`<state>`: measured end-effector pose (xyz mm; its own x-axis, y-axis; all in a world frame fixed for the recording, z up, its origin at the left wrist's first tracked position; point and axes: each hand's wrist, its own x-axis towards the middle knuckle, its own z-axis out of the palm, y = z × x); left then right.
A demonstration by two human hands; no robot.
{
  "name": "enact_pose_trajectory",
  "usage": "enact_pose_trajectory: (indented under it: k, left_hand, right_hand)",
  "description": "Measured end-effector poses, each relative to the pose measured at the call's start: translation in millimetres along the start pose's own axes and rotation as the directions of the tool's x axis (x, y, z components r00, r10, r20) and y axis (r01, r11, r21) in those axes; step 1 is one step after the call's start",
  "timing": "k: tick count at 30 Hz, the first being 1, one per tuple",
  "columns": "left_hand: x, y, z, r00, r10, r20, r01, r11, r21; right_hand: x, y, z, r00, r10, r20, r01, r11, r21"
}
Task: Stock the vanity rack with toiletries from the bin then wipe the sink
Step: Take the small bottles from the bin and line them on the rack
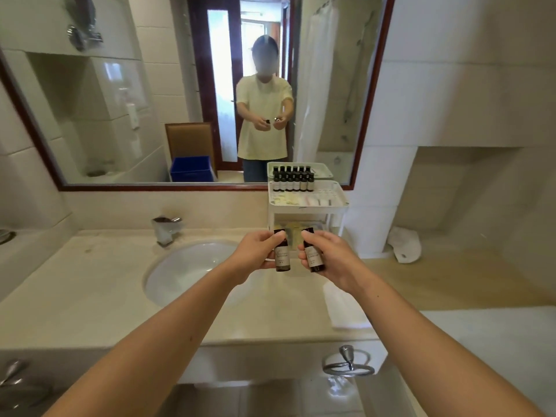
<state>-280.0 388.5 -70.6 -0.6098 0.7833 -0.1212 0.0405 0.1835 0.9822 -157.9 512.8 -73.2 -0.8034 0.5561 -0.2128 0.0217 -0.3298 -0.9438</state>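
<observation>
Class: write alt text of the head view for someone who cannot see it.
The left hand grips one dark bottle and the right hand a second dark bottle, before a vanity rack with bottles on top; the sink lies left.

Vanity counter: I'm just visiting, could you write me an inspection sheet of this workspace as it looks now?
Surface: pale counter with an oval sink.
Job's things: white rack against the mirror, with a row of dark bottles and sachets on its top tier; blue bin seen only as a reflection.
Clutter: folded white towel right of the sink; crumpled white cloth right of the rack.
Grippers: left hand grips the left bottle, right hand grips the right bottle, both before the rack's lower tier.
Cables: nothing seen.
Surroundings: faucet, towel ring, tiled walls.
</observation>
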Motion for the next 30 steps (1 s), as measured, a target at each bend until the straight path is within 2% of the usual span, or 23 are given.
enact_pose_trajectory:
  k: [8,15,24,30]
  left_hand:
    - [110,21,5,0.996,0.045,0.071,-0.043,0.999,-0.029]
    - [203,40,-6,0.985,0.106,0.139,-0.115,0.992,0.054]
    - [280,37,-1,0.969,0.161,0.189,-0.189,0.972,0.14]
    - [318,48,19,0.972,0.187,0.142,-0.216,0.95,0.224]
  right_hand:
    - [88,-33,-29,0.991,-0.038,-0.126,0.04,0.999,0.014]
    - [161,-62,-37,0.976,-0.081,-0.203,0.075,0.997,-0.037]
    - [217,-79,-65,0.949,-0.153,-0.276,0.091,0.97,-0.225]
    - [253,-98,-96,0.928,-0.227,-0.294,0.12,0.932,-0.343]
